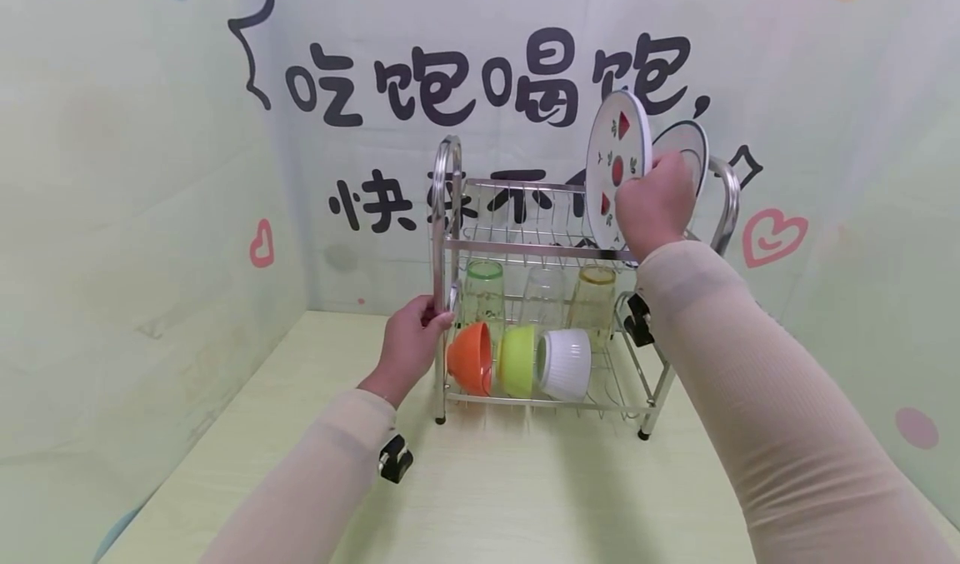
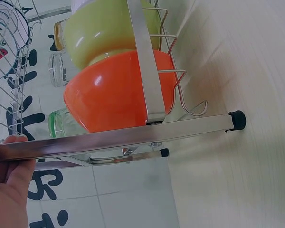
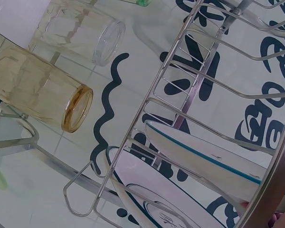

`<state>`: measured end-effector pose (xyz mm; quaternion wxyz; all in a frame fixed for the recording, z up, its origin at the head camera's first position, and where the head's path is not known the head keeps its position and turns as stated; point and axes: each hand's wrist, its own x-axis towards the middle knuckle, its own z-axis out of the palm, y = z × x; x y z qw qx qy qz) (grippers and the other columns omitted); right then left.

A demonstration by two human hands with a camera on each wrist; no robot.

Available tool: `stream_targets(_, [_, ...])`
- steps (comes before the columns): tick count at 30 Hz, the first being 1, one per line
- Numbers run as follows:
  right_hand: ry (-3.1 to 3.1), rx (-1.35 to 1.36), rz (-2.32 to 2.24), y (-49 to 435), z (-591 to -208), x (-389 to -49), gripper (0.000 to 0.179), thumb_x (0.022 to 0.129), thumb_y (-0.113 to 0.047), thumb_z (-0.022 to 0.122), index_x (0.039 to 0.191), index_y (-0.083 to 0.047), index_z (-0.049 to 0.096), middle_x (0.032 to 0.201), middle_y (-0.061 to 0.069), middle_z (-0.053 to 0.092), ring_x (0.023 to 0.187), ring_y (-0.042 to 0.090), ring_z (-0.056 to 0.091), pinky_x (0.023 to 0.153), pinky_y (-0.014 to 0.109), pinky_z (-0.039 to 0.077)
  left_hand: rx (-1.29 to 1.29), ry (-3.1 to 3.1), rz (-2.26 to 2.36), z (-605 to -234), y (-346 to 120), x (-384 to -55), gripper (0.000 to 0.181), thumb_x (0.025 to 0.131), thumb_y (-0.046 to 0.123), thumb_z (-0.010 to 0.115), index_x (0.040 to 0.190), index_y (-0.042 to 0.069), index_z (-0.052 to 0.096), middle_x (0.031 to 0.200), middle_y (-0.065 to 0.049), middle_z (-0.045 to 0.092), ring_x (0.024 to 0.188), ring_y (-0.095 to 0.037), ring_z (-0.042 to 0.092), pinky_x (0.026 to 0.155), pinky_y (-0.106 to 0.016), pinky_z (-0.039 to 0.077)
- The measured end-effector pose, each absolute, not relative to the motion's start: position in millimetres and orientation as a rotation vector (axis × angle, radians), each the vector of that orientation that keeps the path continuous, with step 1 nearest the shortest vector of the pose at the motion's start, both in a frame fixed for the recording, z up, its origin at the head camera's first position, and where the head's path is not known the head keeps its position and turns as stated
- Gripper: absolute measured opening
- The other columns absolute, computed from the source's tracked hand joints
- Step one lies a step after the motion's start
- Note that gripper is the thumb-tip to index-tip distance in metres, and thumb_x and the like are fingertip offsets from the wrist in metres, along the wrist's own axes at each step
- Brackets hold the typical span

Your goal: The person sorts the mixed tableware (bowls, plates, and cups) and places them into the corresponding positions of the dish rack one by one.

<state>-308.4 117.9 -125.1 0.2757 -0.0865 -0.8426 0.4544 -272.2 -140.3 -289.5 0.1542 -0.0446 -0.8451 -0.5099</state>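
Note:
A metal two-tier dish rack [image 1: 439,256] stands on the table. My left hand [image 1: 408,343] grips its front left post; in the left wrist view the fingers wrap the post [image 2: 99,139]. On the upper tier, at the right, my right hand [image 1: 660,206] holds a round white plate [image 1: 609,147] with red fruit designs by its edge. The plate is upright, facing left. Just to its right stands a second white plate [image 1: 682,135] with a dark rim, partly hidden by the hand. Both plates sit among the wires in the right wrist view, the held plate [image 3: 194,152] having a teal rim.
On the lower tier, an orange bowl [image 1: 470,360], a yellow-green bowl [image 1: 516,362] and a white bowl [image 1: 566,366] lie tipped on their sides in front. Behind them stand a green glass [image 1: 483,293], a clear glass [image 1: 543,297] and an amber glass [image 1: 595,297]. A printed backdrop [image 1: 360,31] rises behind.

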Motion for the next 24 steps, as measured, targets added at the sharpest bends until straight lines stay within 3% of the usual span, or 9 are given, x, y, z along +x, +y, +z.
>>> stream_targets(12, [-2.282, -0.27, 1.256, 117.3, -128.7, -310.4, 0.039, 0.091, -0.005, 0.053, 0.13, -0.004, 0.046, 0.129, 0.018, 0.057, 0.11, 0.031, 0.063, 0.086, 0.042, 0.055, -0.131, -2.422, -1.465, -289.8, -140.7, -271.2, 0.027, 0.097, 0.016, 0.059, 0.118, -0.002, 0.059, 0.103, -0.014, 0.066, 0.09, -0.026, 0.059, 0.083, -0.04, 0.054])
stream_targets(24, [-2.282, -0.271, 1.306, 120.0, -134.3, -312.2, 0.044, 0.089, -0.002, 0.053, 0.132, -0.002, 0.045, 0.126, 0.019, 0.059, 0.108, 0.032, 0.063, 0.084, 0.043, 0.055, -0.113, -2.438, -1.465, -291.2, -141.2, -272.7, 0.03, 0.097, 0.017, 0.059, 0.121, -0.001, 0.058, 0.105, -0.013, 0.066, 0.092, -0.026, 0.059, 0.086, -0.042, 0.053])
